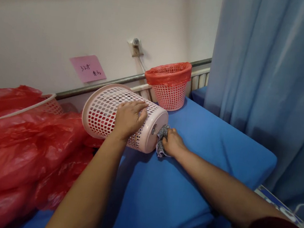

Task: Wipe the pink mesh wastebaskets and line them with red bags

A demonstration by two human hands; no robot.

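1. The left hand [128, 117] lies palm-down over the side wall of a pink mesh basket [104, 113], fingers curled over the top near its solid base, pinning it.
2. The right hand [173, 141] is closed around a crumpled grey cloth [162, 135] and presses it against the basket's round base.
3. The basket lies on its side on the blue mattress [197, 149], open mouth facing left toward the wall, base facing right, near the mattress's far edge.
4. A second pink basket [171, 92], upright and lined with a red bag, stands at the far edge of the mattress against the bed rail [106, 82], apart from the first.
5. A heap of red plastic bags [17, 149] covers the left side of the mattress, touching the lying basket's rim.
6. A pink note [88, 68] sticks to the wall, and a blue curtain [271, 69] hangs at the right.
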